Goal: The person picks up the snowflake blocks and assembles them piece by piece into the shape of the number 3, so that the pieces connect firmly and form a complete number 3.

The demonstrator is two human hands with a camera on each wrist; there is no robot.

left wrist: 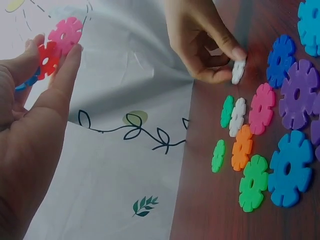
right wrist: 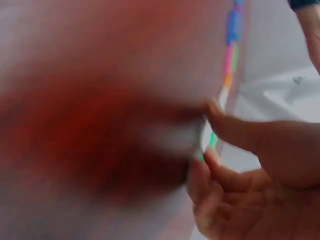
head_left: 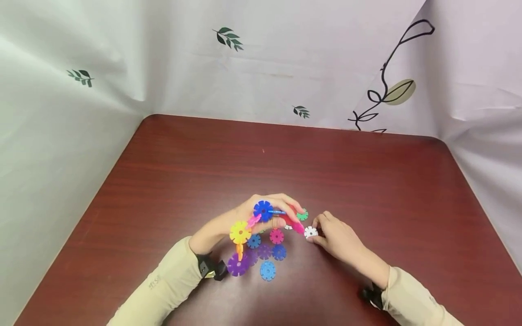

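Observation:
My left hand point(head_left: 265, 217) holds up a chain of slotted plastic discs linked edge to edge, with a yellow disc point(head_left: 240, 232), a dark blue disc point(head_left: 263, 211) and a purple disc point(head_left: 238, 264) among them. In the left wrist view its fingers pinch near a red disc point(left wrist: 48, 60) joined to a pink disc point(left wrist: 65, 36). To the right, my right hand point(head_left: 338, 237) pinches a white disc point(head_left: 311, 232) between thumb and fingertips, low over the table. The right wrist view is blurred, and that disc appears there edge-on.
Loose slotted discs lie on the dark red table point(head_left: 346, 181) under and near the left hand, such as a light blue disc point(head_left: 268, 270), a green disc point(head_left: 302, 214) and an orange disc point(left wrist: 242, 147). White cloth point(head_left: 261, 68) with leaf prints hangs behind the table.

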